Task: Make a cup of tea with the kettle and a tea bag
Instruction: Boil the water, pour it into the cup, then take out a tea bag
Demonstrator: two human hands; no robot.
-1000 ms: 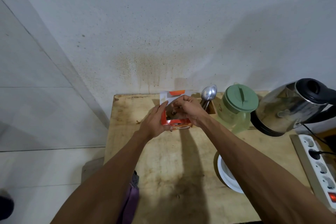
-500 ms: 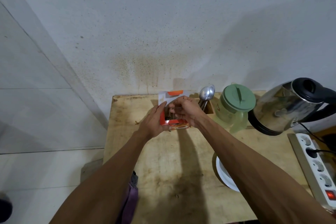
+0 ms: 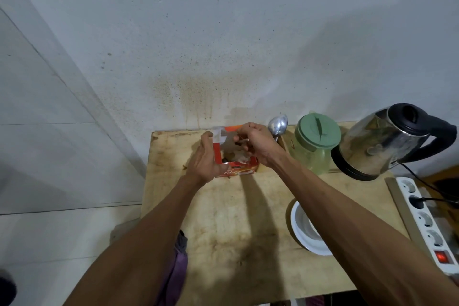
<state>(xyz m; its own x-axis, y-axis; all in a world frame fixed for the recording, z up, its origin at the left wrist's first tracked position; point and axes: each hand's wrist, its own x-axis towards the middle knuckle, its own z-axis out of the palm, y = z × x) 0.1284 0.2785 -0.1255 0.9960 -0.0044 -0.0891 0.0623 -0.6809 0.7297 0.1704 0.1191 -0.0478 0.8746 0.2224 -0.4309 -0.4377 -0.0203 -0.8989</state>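
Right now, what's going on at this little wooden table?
A person is getting a tea bag. The left hand steadies an open red cardboard tea box on the worn wooden table, while the right hand reaches into it, fingers pinched. The steel electric kettle and white cup wait untouched to the right.

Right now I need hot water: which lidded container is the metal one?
The kettle at the far right: shiny steel, black lid; the jug beside it is green plastic.
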